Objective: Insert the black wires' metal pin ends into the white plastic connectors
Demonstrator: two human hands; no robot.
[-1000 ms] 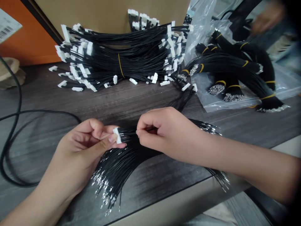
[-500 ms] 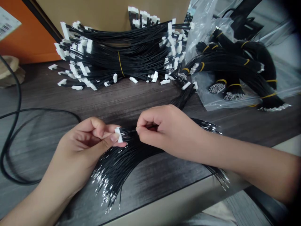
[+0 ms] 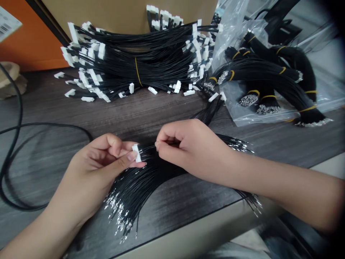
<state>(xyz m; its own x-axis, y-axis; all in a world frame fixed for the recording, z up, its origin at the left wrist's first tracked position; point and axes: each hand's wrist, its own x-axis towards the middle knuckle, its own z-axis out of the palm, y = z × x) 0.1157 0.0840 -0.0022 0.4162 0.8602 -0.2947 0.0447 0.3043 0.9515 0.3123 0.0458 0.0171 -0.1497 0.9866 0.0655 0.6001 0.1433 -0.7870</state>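
Observation:
A small white connector [image 3: 137, 153] is pinched between the thumb and fingers of my left hand [image 3: 101, 163]. Several thin black wires run from its right side towards my right hand [image 3: 188, 145]. The right thumb and forefinger are pressed together on a black wire just right of the connector; the wire's far part is hidden behind the hand. Beneath both hands a loose bundle of black wires [image 3: 151, 183] lies fanned out, its silver-tipped ends pointing to the lower left and to the right.
Behind the hands lies a large pile of black cables [image 3: 161, 68] with white connectors. Banded wire bundles rest on a clear plastic bag [image 3: 234, 111] at the right. A thick black cord [image 3: 16, 136] loops at the left. The table's front edge [image 3: 172, 239] slants below.
The hands have barely moved, and the connector has tilted slightly in my left fingers. The whole view has shifted a little.

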